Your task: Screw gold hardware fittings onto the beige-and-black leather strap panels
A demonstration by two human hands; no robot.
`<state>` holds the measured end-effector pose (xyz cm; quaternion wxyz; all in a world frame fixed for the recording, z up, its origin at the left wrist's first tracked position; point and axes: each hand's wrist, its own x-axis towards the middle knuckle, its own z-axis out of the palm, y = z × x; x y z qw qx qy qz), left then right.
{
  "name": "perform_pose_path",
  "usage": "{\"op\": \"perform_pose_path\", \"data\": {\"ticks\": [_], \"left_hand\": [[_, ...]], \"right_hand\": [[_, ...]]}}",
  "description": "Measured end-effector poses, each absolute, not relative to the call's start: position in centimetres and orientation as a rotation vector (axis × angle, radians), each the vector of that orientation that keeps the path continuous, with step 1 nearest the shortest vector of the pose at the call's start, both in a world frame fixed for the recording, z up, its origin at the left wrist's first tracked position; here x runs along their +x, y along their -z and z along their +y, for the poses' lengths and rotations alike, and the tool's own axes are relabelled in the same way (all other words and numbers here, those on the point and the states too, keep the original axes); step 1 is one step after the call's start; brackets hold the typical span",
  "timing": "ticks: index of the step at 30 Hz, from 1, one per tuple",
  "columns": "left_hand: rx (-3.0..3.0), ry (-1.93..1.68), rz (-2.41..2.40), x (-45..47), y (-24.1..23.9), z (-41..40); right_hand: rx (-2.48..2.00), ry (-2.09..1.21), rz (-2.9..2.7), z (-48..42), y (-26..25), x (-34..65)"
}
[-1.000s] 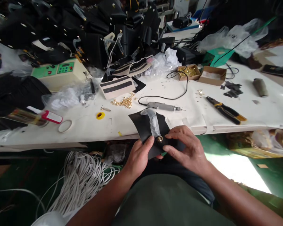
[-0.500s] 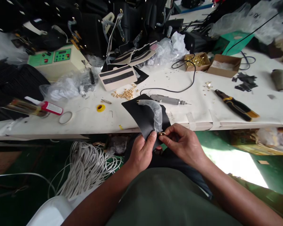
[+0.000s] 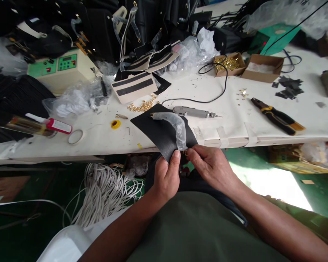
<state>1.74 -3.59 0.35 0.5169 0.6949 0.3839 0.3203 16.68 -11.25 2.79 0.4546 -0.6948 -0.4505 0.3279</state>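
Note:
A black leather piece (image 3: 159, 132) with a plastic-wrapped handle (image 3: 174, 125) lies over the table's front edge, sloping down toward me. My left hand (image 3: 166, 175) grips its lower edge, thumb on top. My right hand (image 3: 211, 166) pinches at the same edge just right of the left thumb, where a small gold fitting barely shows between the fingers. Both hands are below the table edge, over my lap.
On the white table (image 3: 235, 123) lie a grey electric screwdriver (image 3: 192, 112), pliers (image 3: 277, 117), gold hardware (image 3: 142, 106), two cardboard boxes (image 3: 262, 67), a tape ring (image 3: 75, 137) and a green-panelled machine (image 3: 62, 69). Black bags are piled behind. White cords (image 3: 104, 193) hang below left.
The leather piece has slid further up onto the table and lies flatter. My hands have shifted slightly, and the gold fitting is now mostly hidden by my fingers.

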Motion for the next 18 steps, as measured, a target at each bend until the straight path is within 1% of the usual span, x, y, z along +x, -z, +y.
{"op": "perform_pose_path", "data": {"ticks": [5,7,12,16,18], "left_hand": [[1.584,-0.886,1.012,1.8,0.5,-4.1],[1.572,-0.905,1.038,1.8,0.5,-4.2],[1.539,-0.931,1.056,2.2,0.3,-4.5],[1.589,-0.948,1.099,2.5,0.7,-4.3],[1.706,-0.938,1.127,2.3,1.1,-3.8]], "right_hand": [[-1.453,-1.144,-0.701,-11.0,-2.1,15.1],[-1.364,-1.216,-0.573,-10.9,-1.6,14.6],[-1.249,-1.238,-0.486,-10.7,-1.1,13.7],[-1.243,-1.283,-0.540,-10.5,-1.1,13.6],[-1.268,-1.271,-0.595,-10.7,-0.9,13.9]]}}
